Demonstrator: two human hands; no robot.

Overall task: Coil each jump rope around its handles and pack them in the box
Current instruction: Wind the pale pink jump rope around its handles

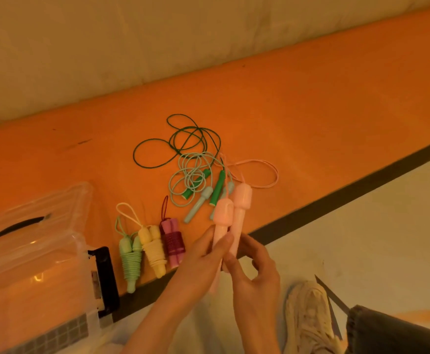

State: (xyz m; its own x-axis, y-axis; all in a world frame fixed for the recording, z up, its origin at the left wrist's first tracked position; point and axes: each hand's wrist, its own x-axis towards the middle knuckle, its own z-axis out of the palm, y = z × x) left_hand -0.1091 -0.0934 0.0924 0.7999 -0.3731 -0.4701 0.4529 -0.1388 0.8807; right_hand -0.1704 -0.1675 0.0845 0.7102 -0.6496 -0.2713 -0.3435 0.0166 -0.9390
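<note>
- The left hand (203, 254) and right hand (257, 267) together gripped the two pink jump rope handles (230, 215) upright.
- Its pink cord (259, 164) trailed beyond them.
- Three coiled ropes (152, 249) lay left of the hands, beside the clear plastic box (30, 251).

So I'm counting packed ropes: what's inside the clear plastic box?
Through the clear plastic box walls no rope shows, only glare. Its lower part runs out of view. The three coiled ropes, green, yellow and maroon, lie beside it on the orange surface.

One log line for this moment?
hands: both hold pink handles | pink rope: uncoiled | coiled: three | box: closed
</note>
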